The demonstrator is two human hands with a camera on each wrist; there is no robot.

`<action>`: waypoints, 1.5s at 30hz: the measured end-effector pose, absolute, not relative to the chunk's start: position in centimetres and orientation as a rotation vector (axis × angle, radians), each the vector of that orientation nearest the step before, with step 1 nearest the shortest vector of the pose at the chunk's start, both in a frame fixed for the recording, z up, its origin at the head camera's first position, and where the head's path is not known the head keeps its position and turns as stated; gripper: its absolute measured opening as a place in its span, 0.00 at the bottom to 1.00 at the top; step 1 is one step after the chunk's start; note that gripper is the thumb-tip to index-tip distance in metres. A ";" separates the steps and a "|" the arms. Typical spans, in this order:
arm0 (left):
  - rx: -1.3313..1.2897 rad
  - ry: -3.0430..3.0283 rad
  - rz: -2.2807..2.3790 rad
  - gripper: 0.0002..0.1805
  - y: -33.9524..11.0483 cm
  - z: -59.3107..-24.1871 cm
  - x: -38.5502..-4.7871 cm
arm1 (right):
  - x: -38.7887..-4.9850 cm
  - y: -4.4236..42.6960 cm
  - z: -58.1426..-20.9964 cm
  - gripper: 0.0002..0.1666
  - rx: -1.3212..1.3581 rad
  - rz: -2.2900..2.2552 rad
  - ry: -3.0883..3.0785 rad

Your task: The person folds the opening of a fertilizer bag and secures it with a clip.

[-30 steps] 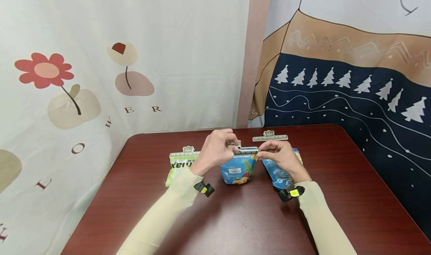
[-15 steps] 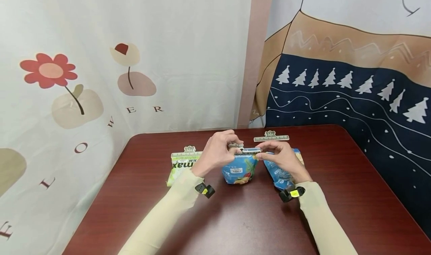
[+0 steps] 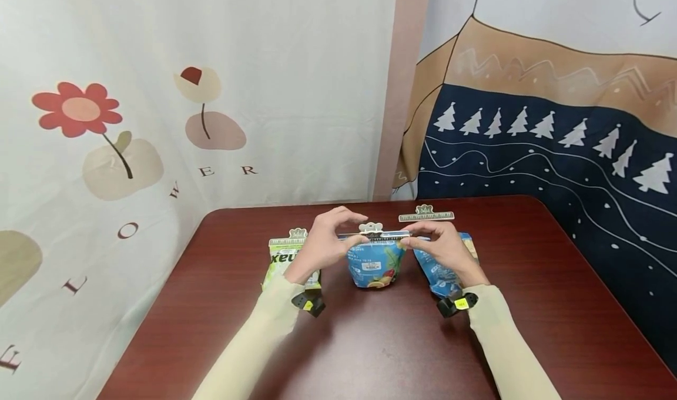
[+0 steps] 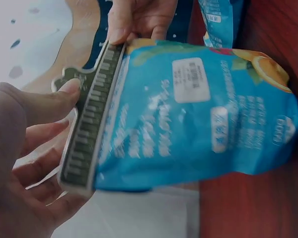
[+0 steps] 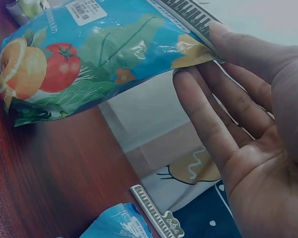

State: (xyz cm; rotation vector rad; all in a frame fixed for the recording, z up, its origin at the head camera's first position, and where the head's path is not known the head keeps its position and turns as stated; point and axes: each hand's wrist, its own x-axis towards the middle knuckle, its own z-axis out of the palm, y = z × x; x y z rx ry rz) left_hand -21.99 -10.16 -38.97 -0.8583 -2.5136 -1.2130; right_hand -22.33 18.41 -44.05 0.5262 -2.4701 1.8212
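A blue bag stands upright between the hands, a piano-key clip lying across its top edge. My left hand is spread around the clip's left half, the thumb against the clip near its handle and the other fingers behind, well apart from the thumb. At the opposite end, my right hand pinches the bag's top corner and the clip's end between thumb and fingers.
Left of the blue bag is a green bag with a similar clip on its top. Another blue bag lies partly behind the right hand. A loose clip is near the table's back edge.
My left hand has loosened from the clip's handle and shifted left, its fingers spreading and uncovering the handle. The right hand has kept its pinch at the corner.
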 end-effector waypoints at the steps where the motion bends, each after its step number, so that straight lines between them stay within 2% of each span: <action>1: -0.828 -2.513 -1.223 0.19 -10.6 -39.2 -21.9 | -22.3 18.4 -44.1 0.17 0.526 1.818 -2.472; 9: -0.586 -2.507 -1.470 0.15 -13.0 -41.4 -20.8 | -22.4 18.3 -44.1 0.17 0.520 1.819 -2.481; 17: -0.384 -2.377 -1.752 0.09 -13.2 -43.0 -20.4 | -22.1 18.4 -44.2 0.17 0.467 1.816 -2.487; 22: -0.362 -2.331 -1.743 0.08 -12.8 -43.2 -20.5 | -22.0 18.3 -44.1 0.18 0.429 1.785 -2.475; 32: -0.310 -2.372 -1.738 0.05 -12.7 -42.8 -21.4 | -22.0 17.9 -43.7 0.24 0.301 1.850 -2.513; 39: -0.263 -2.405 -1.825 0.08 -12.8 -42.3 -22.9 | -23.0 17.3 -43.1 0.29 0.224 1.946 -2.539; 45: -0.222 -2.468 -1.874 0.08 -13.0 -42.0 -24.8 | -24.5 17.0 -42.7 0.27 0.157 2.037 -2.546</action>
